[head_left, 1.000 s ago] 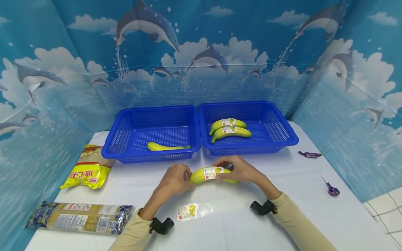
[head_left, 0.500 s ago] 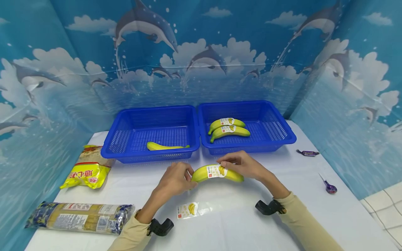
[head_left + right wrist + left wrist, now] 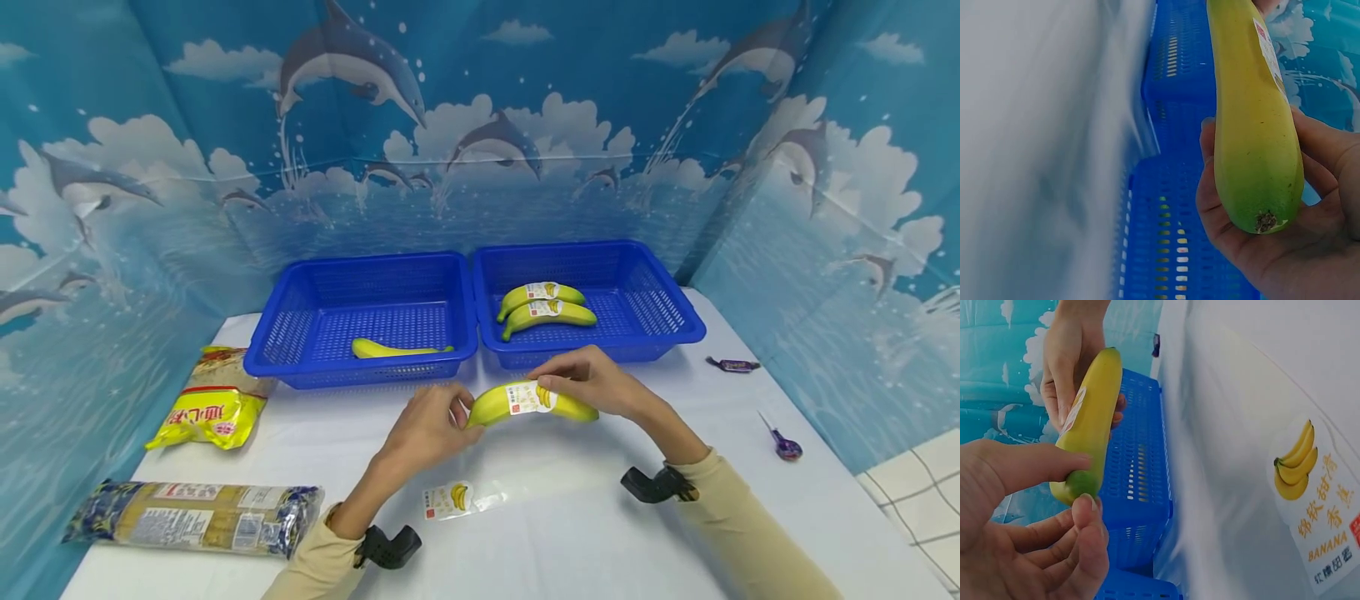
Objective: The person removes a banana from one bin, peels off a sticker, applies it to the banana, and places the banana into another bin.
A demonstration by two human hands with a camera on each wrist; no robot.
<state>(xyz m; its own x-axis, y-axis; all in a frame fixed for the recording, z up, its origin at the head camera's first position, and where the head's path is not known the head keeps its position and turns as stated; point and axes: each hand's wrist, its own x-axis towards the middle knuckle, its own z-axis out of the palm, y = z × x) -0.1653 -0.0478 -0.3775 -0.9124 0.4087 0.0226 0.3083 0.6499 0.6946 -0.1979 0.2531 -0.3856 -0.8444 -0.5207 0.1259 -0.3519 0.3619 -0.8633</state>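
Observation:
A yellow banana with greenish ends [image 3: 491, 407] is held level above the white table, a white banana-print label [image 3: 531, 397] on its upper side. My left hand [image 3: 429, 422] pinches its stem end between thumb and fingers, as the left wrist view shows. Around the other end my right hand [image 3: 588, 381] grips, thumb by the label and fingers behind; the right wrist view shows the dark blossom tip [image 3: 1266, 221]. Below, on the table, lies a clear strip carrying another banana label [image 3: 448, 501].
The left blue basket [image 3: 360, 374] contains one banana [image 3: 397, 350]. Two labelled bananas [image 3: 551, 315] lie in the right blue basket [image 3: 660, 337]. A yellow snack bag [image 3: 206, 414] and a long noodle packet [image 3: 191, 518] are at left. A wrapped candy [image 3: 732, 365] and lollipop [image 3: 787, 447] lie right.
Both hands have lifted the banana slightly up and to the right. My right thumb has moved off the label's middle toward the banana's right end, so the label shows more fully.

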